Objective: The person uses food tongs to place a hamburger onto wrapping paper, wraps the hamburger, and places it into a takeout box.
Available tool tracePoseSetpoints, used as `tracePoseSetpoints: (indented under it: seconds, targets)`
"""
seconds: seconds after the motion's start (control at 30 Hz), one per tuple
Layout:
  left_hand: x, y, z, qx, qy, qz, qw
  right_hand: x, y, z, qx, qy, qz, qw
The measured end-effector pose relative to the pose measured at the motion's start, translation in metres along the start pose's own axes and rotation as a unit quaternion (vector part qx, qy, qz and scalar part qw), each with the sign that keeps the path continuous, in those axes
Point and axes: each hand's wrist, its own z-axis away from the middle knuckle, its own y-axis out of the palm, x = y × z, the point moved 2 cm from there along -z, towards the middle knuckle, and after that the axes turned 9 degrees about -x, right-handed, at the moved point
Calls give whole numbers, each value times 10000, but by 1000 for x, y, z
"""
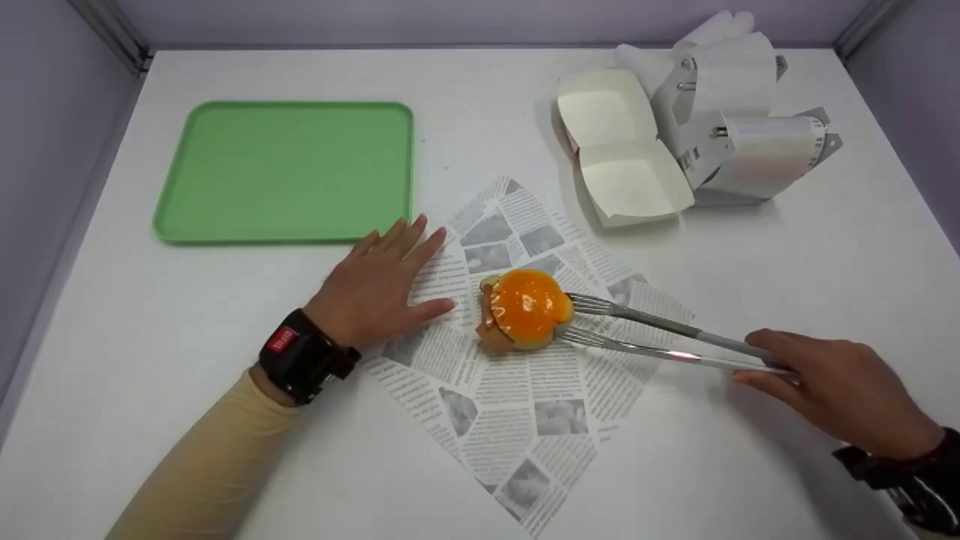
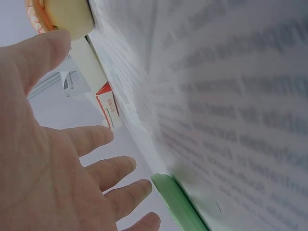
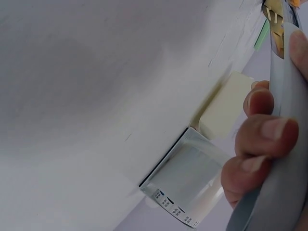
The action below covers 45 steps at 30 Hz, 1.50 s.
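On a sheet of newsprint-patterned paper (image 1: 502, 409) lies a small burger (image 1: 529, 309) with a glossy orange top and brown and greenish layers showing at its left side. Metal tongs (image 1: 660, 322) with fork-like tips reach it from the right, the tips touching its right edge. My right hand (image 1: 847, 390) grips the tongs near their rear end. To the left of the burger, my left hand (image 1: 371, 289) is spread at the paper's left edge, fingers straight and holding nothing. The left wrist view shows the burger's pale yellow bun (image 2: 74, 18) beyond the thumb.
A green tray (image 1: 292, 172) lies at the back left, near my left fingertips. At the back right an unfolded white box (image 1: 634, 187) leans by a metal holder with a label roll (image 1: 776, 154). Walls border the table's back and sides.
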Motion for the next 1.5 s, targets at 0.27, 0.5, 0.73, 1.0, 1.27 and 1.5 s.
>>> tracePoseSetpoints:
  seconds: [0.27,0.5,0.73,1.0,1.27,1.5]
  targets:
    - [0,2,0,37,6,6,10000,-2,-2,1,-29,-53,89,9999]
    - [-1,1,0,-5,32,-36,10000,-7,-8,2,-51,-14,-9,10000]
    - [-2,0,0,11,40,-34,10000,-11,-12,3,136,189,-72,9997]
    - [0,2,-1,11,41,-56,10000,-14,-21,2,253,565,-175,9979]
    - [-2,0,2,-42,15,-56,10000,-13,-22,-12,-20,493,-636,9968]
    - [-11,-5,4,-84,196,-232,9995,-11,-13,-29,-135,409,-842,9955]
